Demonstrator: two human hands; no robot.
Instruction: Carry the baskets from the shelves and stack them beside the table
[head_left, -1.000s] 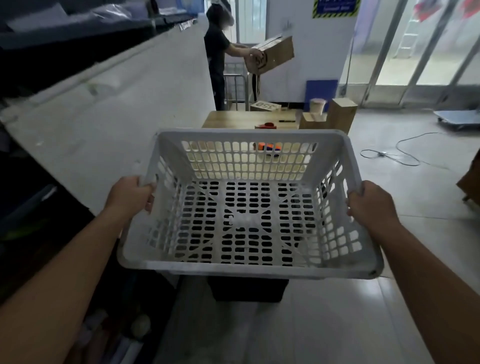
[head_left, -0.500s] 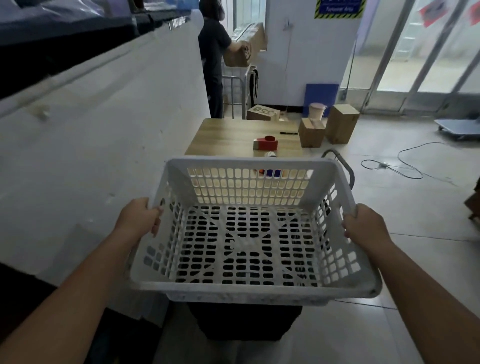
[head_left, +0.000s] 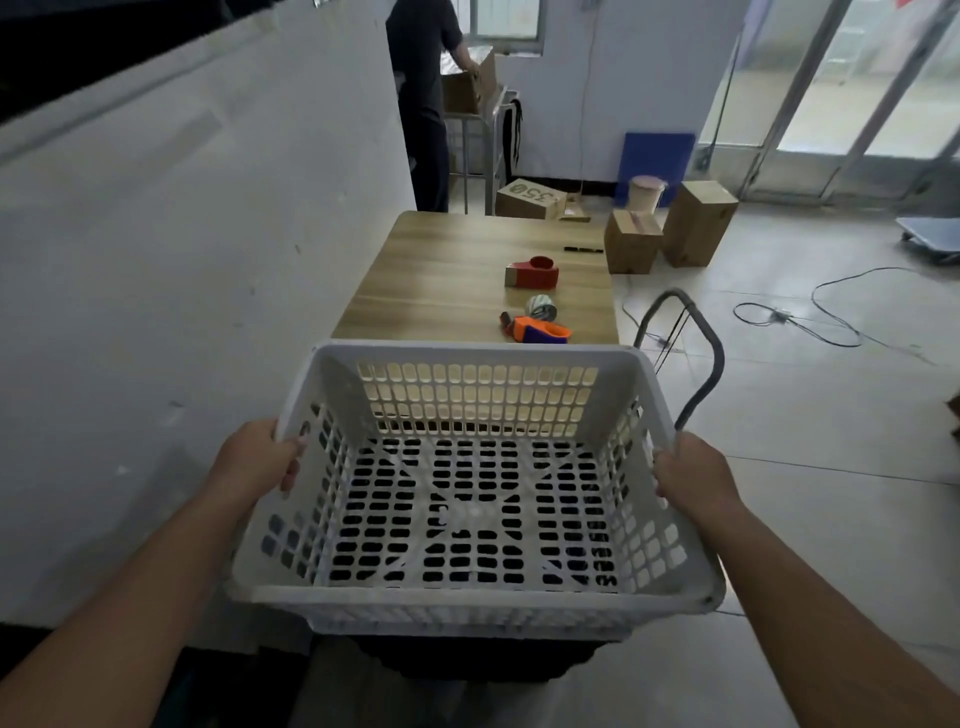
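Note:
I hold an empty white perforated plastic basket (head_left: 475, 597) level in front of me. My left hand (head_left: 257, 460) grips its left rim and my right hand (head_left: 693, 475) grips its right rim. The wooden table (head_left: 441, 270) stands just beyond the basket's far edge, against the white wall. A dark object (head_left: 478, 657) shows on the floor under the basket, mostly hidden. The shelves are a dark strip at the top left (head_left: 78, 47).
Tape dispensers, red (head_left: 532, 273) and orange (head_left: 535, 330), lie on the table. A cart handle (head_left: 696, 353) rises to the right of the table. Cardboard boxes (head_left: 670, 231) and a floor cable (head_left: 810, 317) lie further right. A person (head_left: 423, 98) stands behind the table with a box.
I have walked forward with the basket, so the table is much nearer and the shelves have slid back on the left. The person beyond has turned away with the box.

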